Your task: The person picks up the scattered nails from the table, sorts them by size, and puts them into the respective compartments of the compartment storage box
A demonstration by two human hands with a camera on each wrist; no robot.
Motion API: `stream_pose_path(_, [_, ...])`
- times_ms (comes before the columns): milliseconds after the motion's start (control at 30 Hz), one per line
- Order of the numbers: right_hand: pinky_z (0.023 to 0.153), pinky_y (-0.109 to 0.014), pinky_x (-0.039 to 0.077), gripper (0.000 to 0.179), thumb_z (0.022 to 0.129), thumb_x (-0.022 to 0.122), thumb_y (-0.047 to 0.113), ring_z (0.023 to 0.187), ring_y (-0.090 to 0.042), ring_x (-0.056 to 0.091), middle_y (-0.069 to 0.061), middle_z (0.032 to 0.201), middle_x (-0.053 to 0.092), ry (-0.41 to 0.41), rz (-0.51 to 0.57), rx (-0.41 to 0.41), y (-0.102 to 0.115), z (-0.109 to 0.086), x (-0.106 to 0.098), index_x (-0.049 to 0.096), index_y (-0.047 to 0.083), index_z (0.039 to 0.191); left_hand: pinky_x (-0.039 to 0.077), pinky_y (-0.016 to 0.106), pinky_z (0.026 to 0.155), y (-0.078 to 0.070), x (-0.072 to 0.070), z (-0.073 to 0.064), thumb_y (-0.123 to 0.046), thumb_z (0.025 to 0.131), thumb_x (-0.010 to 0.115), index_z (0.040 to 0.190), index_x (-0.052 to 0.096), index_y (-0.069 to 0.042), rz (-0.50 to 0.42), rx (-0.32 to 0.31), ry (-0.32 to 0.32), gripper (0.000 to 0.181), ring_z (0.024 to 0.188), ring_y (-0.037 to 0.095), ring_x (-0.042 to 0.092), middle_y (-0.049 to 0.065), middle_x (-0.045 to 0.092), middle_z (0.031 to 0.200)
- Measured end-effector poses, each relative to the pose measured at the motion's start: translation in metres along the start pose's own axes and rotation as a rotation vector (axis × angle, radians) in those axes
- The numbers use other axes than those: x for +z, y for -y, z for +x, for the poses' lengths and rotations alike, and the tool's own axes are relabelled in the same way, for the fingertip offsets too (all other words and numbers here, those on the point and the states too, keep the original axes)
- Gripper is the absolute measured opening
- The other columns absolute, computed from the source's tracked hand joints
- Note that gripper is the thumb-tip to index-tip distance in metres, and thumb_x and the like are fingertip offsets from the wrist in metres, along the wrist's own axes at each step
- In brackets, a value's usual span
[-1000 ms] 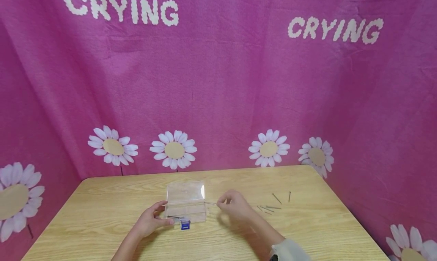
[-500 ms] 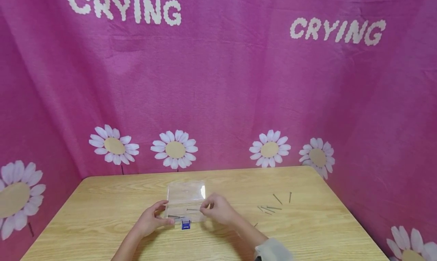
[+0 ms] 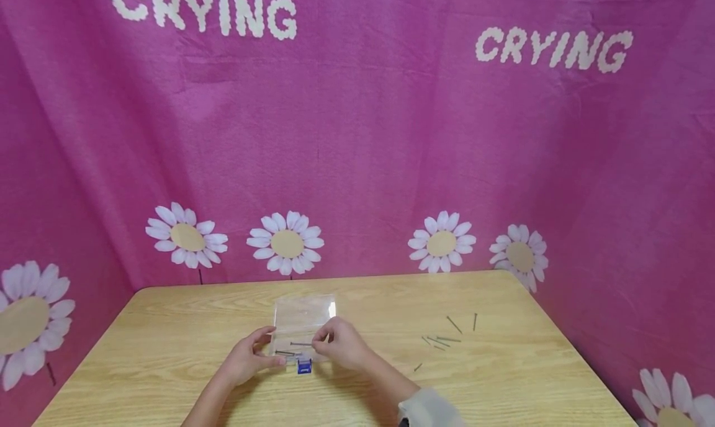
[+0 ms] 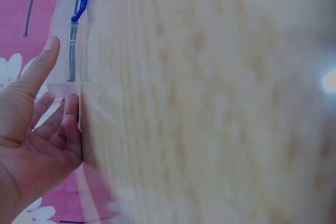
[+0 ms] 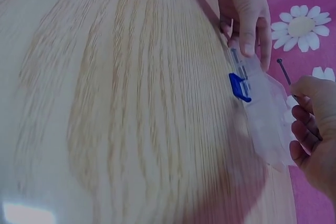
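Left hand [image 3: 244, 360], fingers relaxed, touches left side of lidded clear box [image 3: 286, 339]; right hand [image 3: 344, 345] pinches nail [image 3: 301, 344] above it. Loose nails [image 3: 449, 339] well right; far table edge [image 3: 380, 279] beyond.

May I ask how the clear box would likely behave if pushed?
The box is probably stiff, given its straight edges. Sitting low on the table, it would likely slide rather than tip. The nails lying inside might shift.

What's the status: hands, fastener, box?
Right hand pinches fastener over open clear box. Left hand at box's left end. Lid back, nothing visibly in the way.
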State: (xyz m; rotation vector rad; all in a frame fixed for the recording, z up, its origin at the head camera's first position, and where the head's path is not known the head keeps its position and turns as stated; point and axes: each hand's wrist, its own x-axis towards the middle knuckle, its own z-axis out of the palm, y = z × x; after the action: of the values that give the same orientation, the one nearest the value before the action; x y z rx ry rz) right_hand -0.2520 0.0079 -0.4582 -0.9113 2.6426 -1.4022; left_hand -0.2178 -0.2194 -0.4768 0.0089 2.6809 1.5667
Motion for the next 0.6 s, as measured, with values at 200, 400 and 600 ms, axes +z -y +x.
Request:
stream_pose_path(200, [0.057,-0.014,0.037,0.010,0.079,0.065,0.008,0.063,0.002,0.041,-0.003,0.077,0.059,0.001,-0.022,-0.017,0.003,0.005,0.008,0.073,0.003,0.078,0.049,0.029,0.073,-0.001,0.000,0.000,-0.014,0.066,0.084,0.133,0.046,0.002,-0.021,0.021,0.008,0.078,0.088,0.021,0.060,0.030,0.053,0.123])
stream_pose_path(400, [0.052,-0.013,0.034,0.010,0.078,0.064,0.006,0.058,0.003,0.039,-0.003,0.072,0.062,0.024,-0.042,-0.035,0.007,0.010,0.017,0.073,0.002,0.076,0.050,0.030,0.074,-0.001,-0.001,0.000,-0.012,0.068,0.083,0.133,0.044,0.002,-0.021,0.028,0.017,0.077,0.092,0.024,0.061,0.032,0.052,0.124])
stream_pose_path(600, [0.058,-0.013,0.036,0.009,0.077,0.066,0.009,0.064,0.003,0.039,0.006,0.072,0.055,-0.014,-0.090,0.001,0.007,0.012,0.027,0.073,0.005,0.074,0.051,0.035,0.077,-0.001,0.000,0.001,-0.012,0.069,0.083,0.134,0.044,0.002,-0.016,0.023,0.018,0.077,0.096,0.027,0.061,0.032,0.051,0.125])
